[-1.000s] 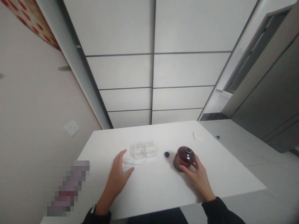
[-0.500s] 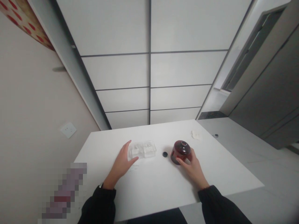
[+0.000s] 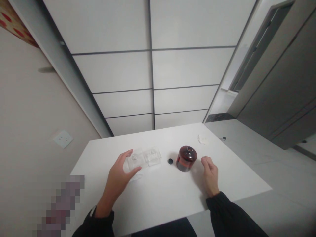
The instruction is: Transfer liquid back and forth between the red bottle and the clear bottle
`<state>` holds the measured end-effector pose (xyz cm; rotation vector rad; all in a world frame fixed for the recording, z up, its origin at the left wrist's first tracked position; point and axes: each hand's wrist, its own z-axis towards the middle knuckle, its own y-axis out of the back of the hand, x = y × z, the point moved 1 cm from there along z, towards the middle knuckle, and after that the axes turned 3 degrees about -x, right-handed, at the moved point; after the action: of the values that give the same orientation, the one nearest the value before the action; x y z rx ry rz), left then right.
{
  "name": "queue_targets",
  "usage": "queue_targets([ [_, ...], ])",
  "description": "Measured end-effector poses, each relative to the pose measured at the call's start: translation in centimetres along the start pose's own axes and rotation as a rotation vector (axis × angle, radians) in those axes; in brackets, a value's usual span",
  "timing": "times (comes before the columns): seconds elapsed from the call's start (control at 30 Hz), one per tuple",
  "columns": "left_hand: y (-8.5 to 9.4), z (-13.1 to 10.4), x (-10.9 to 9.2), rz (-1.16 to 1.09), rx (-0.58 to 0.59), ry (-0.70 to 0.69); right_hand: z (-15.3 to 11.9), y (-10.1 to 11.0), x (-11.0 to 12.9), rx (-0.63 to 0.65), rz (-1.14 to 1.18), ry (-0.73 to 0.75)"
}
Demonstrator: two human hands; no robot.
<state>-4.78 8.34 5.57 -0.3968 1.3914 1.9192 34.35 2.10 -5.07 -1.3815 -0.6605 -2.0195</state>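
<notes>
A clear plastic container (image 3: 153, 157) with a lid-like half lies on the white table. My left hand (image 3: 120, 169) grips its left side, thumb at the near edge and fingers at the far edge. Right of the container is a small black disc (image 3: 170, 161), and beside that stands a dark red, glossy rounded jar (image 3: 187, 159). My right hand (image 3: 210, 172) is just right of the jar, apart from it, with its fingers curled together and nothing visible in them.
The white table (image 3: 158, 197) reaches back toward paneled doors (image 3: 182, 69). A crumpled whitish piece (image 3: 202, 139) lies near its back right. At left is a wall socket (image 3: 63, 139); a small dark object (image 3: 224, 138) rests on the floor at right.
My right hand has let go of the red jar and moved right, its fingers closing. My left hand still holds the clear container, whose left part now looks tilted. The view has shifted slightly.
</notes>
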Motion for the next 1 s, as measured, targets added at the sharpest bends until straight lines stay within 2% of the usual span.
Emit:
queue_targets([
  [0.13, -1.2, -4.7, -1.9, -0.073, 0.069, -0.030, -0.5, -0.1, -0.8, -0.053, 0.013, -0.070],
  [0.23, -2.9, -7.6, -2.0, -0.090, 0.119, -0.004, -0.4, -0.2, -0.9, -0.073, 0.038, -0.070],
  [0.3, -3.7, -8.7, -1.8, -0.097, 0.113, 0.029, 0.0, -0.2, -0.6, -0.069, 0.039, -0.044],
  [0.4, -4.2, -9.5, -1.8, -0.121, 0.102, 0.068, 0.4, -0.3, 0.2, -0.020, 0.046, 0.022],
  [0.5, -4.5, -10.1, -1.9, -0.144, 0.102, 0.092, 0.4, -1.2, 1.1, 0.101, 0.074, 0.078],
  [0.6, -5.1, -10.8, -1.7, -0.156, 0.080, 0.100, -0.1, -2.3, 1.3, 0.235, 0.073, 0.076],
  [0.7, -5.7, -11.4, -1.1, -0.152, 0.074, 0.080, -0.4, -3.0, 1.1, 0.308, 0.047, 0.044],
  [0.8, -6.2, -11.7, -0.4, -0.135, 0.079, 0.051, -0.5, -3.2, 1.0, 0.327, 0.027, 0.020],
  [1.0, -6.4, -11.9, 0.0, -0.103, 0.082, -0.042, -0.2, -3.2, 1.5, 0.286, -0.016, 0.006],
])
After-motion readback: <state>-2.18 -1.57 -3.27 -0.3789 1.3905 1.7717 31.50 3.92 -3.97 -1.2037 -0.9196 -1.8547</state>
